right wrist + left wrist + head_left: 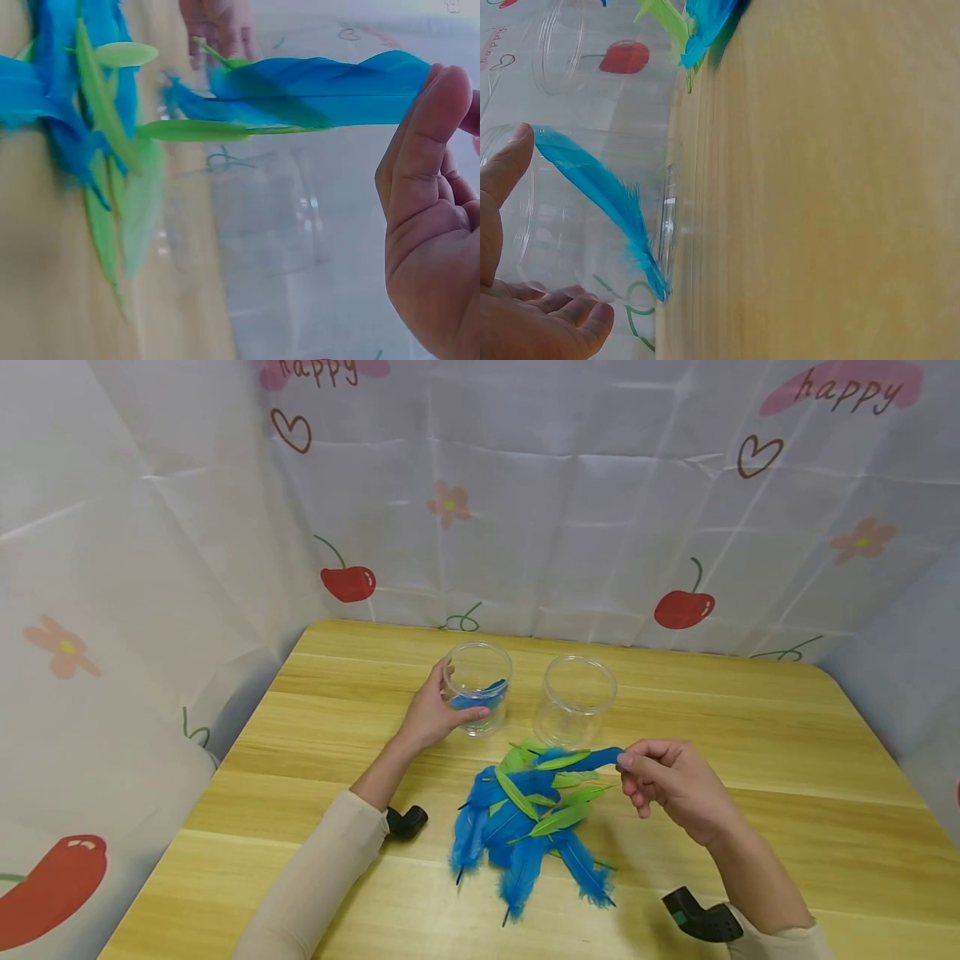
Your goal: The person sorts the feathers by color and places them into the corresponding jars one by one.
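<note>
My left hand (435, 712) grips a clear plastic jar (491, 724) near the back of the table, thumb on the near side and fingers on the far side. Inside it leans a blue feather (592, 178). My right hand (678, 785) pinches the tip of another blue feather (337, 94) between thumb and fingers, at the right of a loose pile. That pile mixes blue feathers (517, 881) and green feathers (561, 820). In the right wrist view the held feather stretches out sideways, a slim green feather (195, 131) lying along its edge.
A second clear jar (573, 718) stands right of the gripped one, just behind the pile. The wooden table (810, 760) meets a printed cloth backdrop (555, 543) at its rear edge. Black wrist devices (701, 920) sit by both sleeves.
</note>
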A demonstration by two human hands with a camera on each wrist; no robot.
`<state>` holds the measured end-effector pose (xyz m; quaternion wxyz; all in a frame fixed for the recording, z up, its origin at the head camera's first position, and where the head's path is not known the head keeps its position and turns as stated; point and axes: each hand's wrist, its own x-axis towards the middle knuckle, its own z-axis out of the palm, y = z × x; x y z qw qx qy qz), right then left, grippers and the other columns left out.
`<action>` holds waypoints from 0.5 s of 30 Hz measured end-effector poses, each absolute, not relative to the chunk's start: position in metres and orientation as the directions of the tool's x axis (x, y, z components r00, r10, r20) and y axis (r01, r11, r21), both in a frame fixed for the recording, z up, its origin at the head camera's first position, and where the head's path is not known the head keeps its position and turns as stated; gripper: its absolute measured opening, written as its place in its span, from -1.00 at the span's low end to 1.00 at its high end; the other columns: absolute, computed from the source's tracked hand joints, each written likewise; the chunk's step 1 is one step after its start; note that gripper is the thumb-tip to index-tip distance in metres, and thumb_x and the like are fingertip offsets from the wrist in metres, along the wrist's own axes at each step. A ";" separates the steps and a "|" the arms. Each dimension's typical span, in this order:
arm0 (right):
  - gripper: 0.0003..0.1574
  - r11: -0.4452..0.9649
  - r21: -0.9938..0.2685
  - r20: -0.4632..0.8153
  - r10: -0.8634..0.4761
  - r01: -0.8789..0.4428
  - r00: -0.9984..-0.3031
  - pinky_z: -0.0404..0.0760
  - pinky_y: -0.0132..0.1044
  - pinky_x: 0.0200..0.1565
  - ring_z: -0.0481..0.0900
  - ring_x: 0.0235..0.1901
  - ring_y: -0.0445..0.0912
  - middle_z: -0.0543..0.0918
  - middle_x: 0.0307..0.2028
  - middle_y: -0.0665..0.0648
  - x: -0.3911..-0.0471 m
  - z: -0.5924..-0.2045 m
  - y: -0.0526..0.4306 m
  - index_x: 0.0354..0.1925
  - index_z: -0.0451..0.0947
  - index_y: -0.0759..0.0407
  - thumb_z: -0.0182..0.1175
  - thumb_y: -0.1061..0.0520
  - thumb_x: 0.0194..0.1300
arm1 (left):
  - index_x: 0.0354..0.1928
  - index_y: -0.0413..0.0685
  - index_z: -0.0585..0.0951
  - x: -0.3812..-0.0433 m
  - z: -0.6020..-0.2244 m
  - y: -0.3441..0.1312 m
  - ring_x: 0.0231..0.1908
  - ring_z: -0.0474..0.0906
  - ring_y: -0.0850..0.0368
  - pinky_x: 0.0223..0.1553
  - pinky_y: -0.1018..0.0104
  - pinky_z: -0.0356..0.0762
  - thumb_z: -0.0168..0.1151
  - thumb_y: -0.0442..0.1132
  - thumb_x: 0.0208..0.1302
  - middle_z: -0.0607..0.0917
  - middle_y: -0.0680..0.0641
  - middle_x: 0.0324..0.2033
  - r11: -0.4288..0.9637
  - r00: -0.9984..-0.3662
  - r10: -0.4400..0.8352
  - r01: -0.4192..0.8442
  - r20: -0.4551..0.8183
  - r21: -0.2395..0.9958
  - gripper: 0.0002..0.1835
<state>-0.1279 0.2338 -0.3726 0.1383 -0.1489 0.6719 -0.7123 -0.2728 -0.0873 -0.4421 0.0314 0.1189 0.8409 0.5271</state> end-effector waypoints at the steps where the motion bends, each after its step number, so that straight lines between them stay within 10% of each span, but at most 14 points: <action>1: -0.62 -0.071 -0.997 0.039 -0.398 -0.012 -0.917 0.61 -0.38 -0.55 0.55 -0.60 -0.22 0.62 -0.52 -0.03 -0.128 -0.370 0.235 -0.35 0.63 0.12 -0.06 0.30 0.54 | 0.55 -0.03 0.02 -0.273 -0.442 -0.087 0.37 0.23 -0.28 0.31 -0.14 0.26 0.57 0.00 0.02 0.24 -0.25 0.44 0.416 -0.969 0.235 0.169 0.074 0.893 0.17; 15: -0.57 -0.131 -0.987 0.135 -0.370 -0.092 -0.919 0.60 -0.39 -0.54 0.55 -0.61 -0.17 0.63 -0.51 0.02 -0.121 -0.346 0.255 -0.31 0.64 0.18 -0.14 0.40 0.53 | 0.55 -0.04 0.01 -0.274 -0.443 -0.087 0.37 0.23 -0.28 0.31 -0.14 0.27 0.57 0.01 0.02 0.24 -0.24 0.44 0.423 -0.970 0.231 0.167 0.072 0.891 0.17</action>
